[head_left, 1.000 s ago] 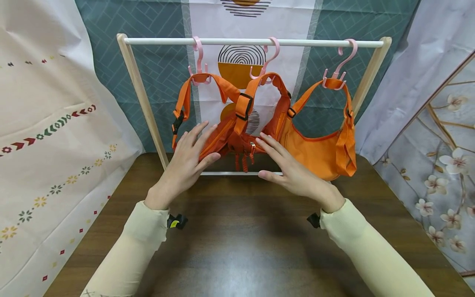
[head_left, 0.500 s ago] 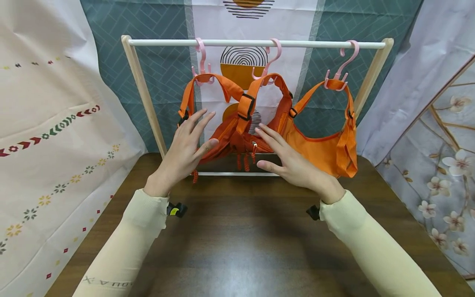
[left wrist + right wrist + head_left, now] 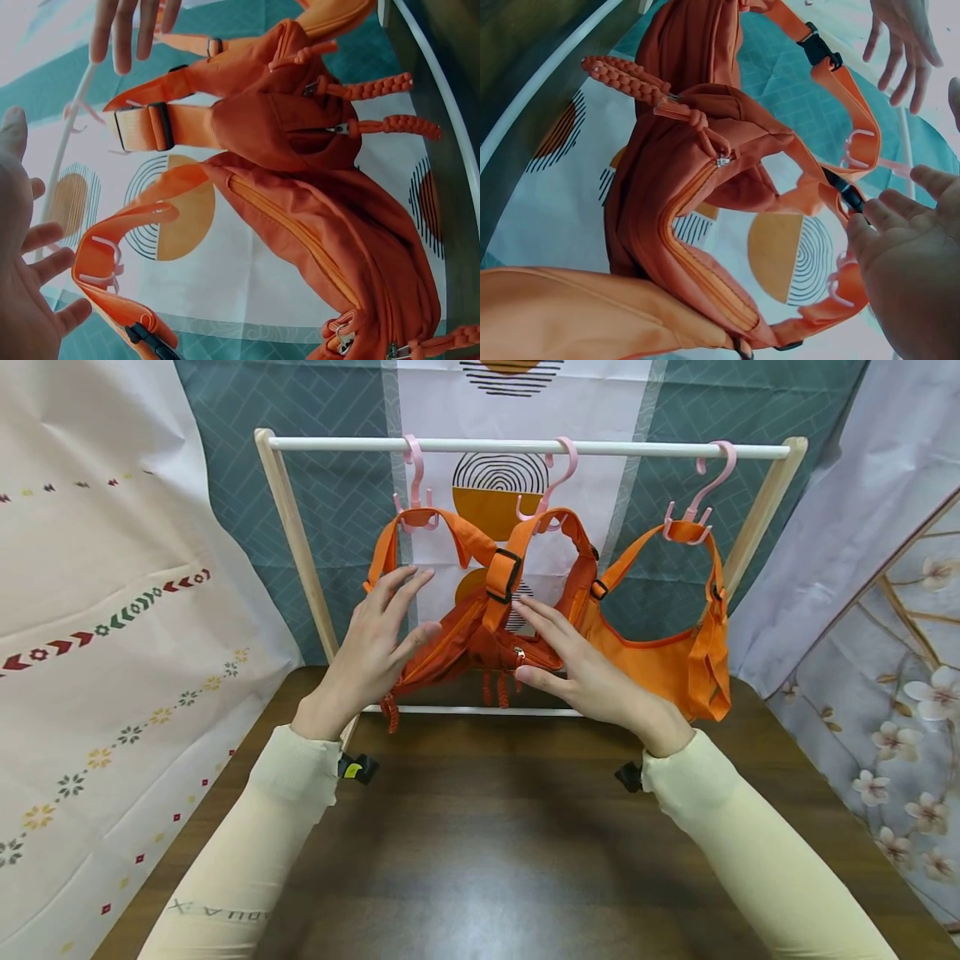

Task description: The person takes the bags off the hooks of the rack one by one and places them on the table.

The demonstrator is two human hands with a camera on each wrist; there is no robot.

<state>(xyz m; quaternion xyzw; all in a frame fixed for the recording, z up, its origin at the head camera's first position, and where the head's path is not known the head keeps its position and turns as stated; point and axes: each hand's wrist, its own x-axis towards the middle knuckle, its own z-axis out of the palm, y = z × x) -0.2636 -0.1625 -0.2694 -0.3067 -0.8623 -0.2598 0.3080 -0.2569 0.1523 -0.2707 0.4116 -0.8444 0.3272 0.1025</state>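
Step in hand reads as hovering or reaching at the bags, nothing grabbed; next move probably calls for me to settle on one bag and curl my fingers round its strap, minding the neighbours, since the left and middle bags crowd together. Both grips are empty, fingers loosely spread. My left grip is raised before the left bag, thumb toward the middle, fingers up and slightly bent. My right grip mirrors it, fingertips overlapping the middle bag in the head view; actual contact I can't confirm. Both forearms slant inward over the desk from its left and right sides, pale sleeves down to the wrists. All three bags hang by straps from pink hooks on the rack, which stands toward the desk's far edge: left bag nearer the rail's left end, middle one just beside it, lighter orange right bag nearest the right post, untouched.
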